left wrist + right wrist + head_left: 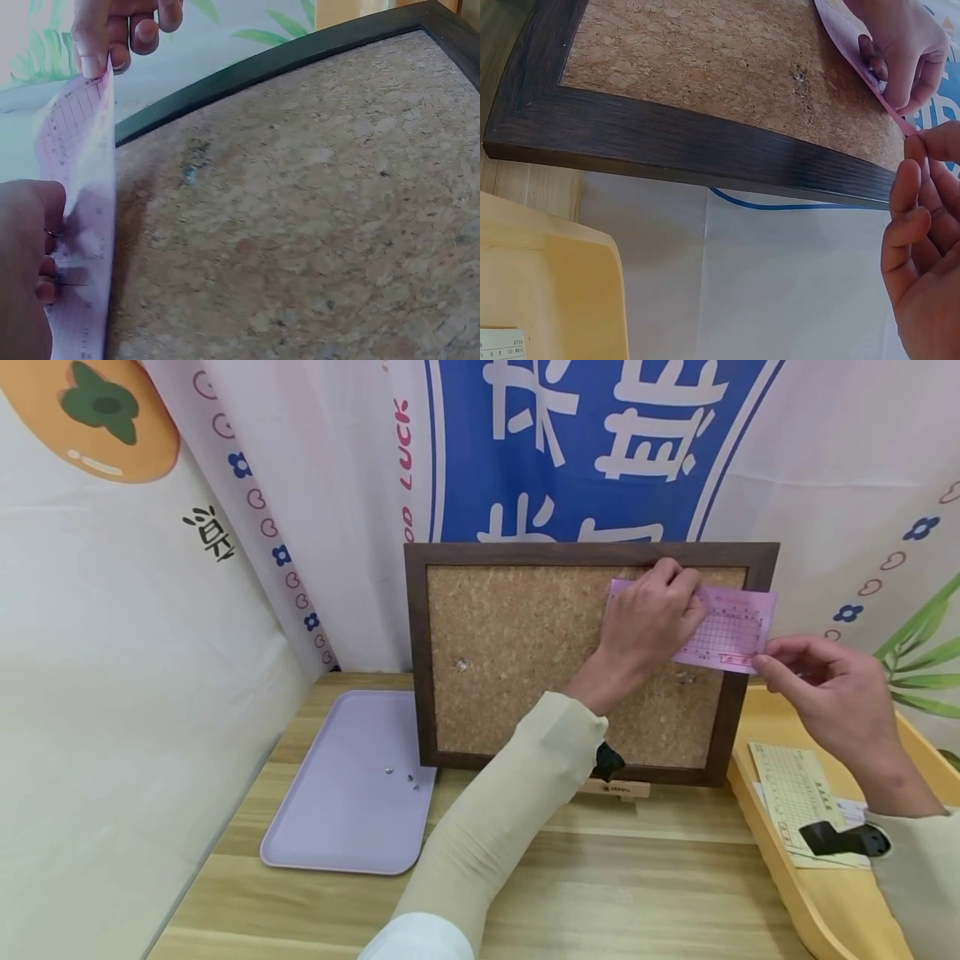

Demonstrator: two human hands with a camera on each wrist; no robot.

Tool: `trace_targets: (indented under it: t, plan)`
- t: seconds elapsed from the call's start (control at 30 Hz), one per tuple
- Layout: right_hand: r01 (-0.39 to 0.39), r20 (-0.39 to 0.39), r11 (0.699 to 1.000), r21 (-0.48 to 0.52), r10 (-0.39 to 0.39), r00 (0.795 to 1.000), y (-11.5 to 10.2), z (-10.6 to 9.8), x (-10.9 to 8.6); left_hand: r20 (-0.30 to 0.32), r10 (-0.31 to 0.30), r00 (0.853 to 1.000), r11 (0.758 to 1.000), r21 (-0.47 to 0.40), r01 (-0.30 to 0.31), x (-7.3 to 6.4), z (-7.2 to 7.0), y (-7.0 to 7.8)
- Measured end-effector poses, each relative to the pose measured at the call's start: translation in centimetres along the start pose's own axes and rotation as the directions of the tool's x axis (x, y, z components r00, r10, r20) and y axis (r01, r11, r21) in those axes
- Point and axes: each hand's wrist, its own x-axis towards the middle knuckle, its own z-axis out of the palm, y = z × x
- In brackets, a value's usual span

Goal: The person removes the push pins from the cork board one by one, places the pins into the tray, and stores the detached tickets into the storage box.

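A pink printed paper slip (727, 625) lies over the upper right of a framed cork board (517, 635), its right end standing away from the cork. My right hand (840, 702) pinches the slip's lower right corner between thumb and index finger. Against the slip's front, near the top, my left hand (648, 618) has its fingers curled. At those fingertips a metal glint and a thin needle, like a pushpin (71, 284), show in the left wrist view; its head is mostly hidden. Small shiny pins (461, 665) sit at the cork's left and right.
A lilac tray (337, 810) with several small metal pins (389, 770) lies left of the board. At the right, a yellow bin (780, 877) holds yellow paper slips (795, 793). The board stands on a wooden easel (626, 788); a printed curtain (345, 485) hangs behind.
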Motion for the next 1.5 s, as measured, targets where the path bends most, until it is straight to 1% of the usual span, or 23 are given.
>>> trace_targets:
  t: [0.07,0.17,0.4,0.53,0.67,0.8,1.03,1.13,1.3,1.5]
  plan:
    - [-0.001,-0.007,1.000,0.009,0.001,1.000,-0.1,-0.1,0.0,-0.015,0.005,1.000,1.000,-0.015,-0.005,0.0,0.0,0.0]
    - [0.000,-0.016,1.000,0.024,0.001,1.000,-0.1,-0.2,0.0,-0.023,0.006,1.000,1.000,-0.024,-0.007,-0.1,0.0,0.0]
    - [0.019,-0.017,1.000,0.024,-0.019,1.000,-0.1,-0.2,0.1,-0.005,-0.020,1.000,0.998,-0.061,0.019,-0.2,-0.3,-0.1]
    - [0.019,-0.017,1.000,0.019,-0.018,1.000,-0.1,-0.2,0.2,-0.018,-0.019,1.000,0.996,-0.087,0.018,-0.2,-0.3,-0.2]
    - [0.009,-0.021,1.000,0.021,-0.008,1.000,0.0,-0.3,0.2,-0.018,-0.017,1.000,0.994,-0.111,0.015,-0.2,-0.3,-0.2]
    - [0.010,-0.020,1.000,0.026,-0.009,1.000,0.0,-0.3,0.1,-0.039,-0.016,0.999,0.988,-0.156,0.010,-0.2,-0.1,-0.2]
    - [0.002,-0.023,1.000,0.030,-0.001,1.000,0.0,-0.3,0.1,-0.049,-0.010,0.999,0.979,-0.203,0.000,-0.5,-0.1,-0.4]
    - [0.002,-0.016,0.999,0.033,-0.001,1.000,0.0,-0.4,0.0,-0.073,-0.007,0.997,0.970,-0.244,-0.011,-0.8,-0.1,-0.5]
    - [-0.008,0.009,0.998,0.069,0.008,1.000,0.1,-0.5,-0.1,-0.058,0.008,0.998,0.969,-0.248,-0.022,-1.2,-0.2,-0.4]
    - [-0.052,0.030,0.994,0.097,0.049,0.998,-0.1,-0.6,-0.4,-0.035,0.003,0.999,0.950,-0.312,-0.013,-2.0,-1.2,-0.3]
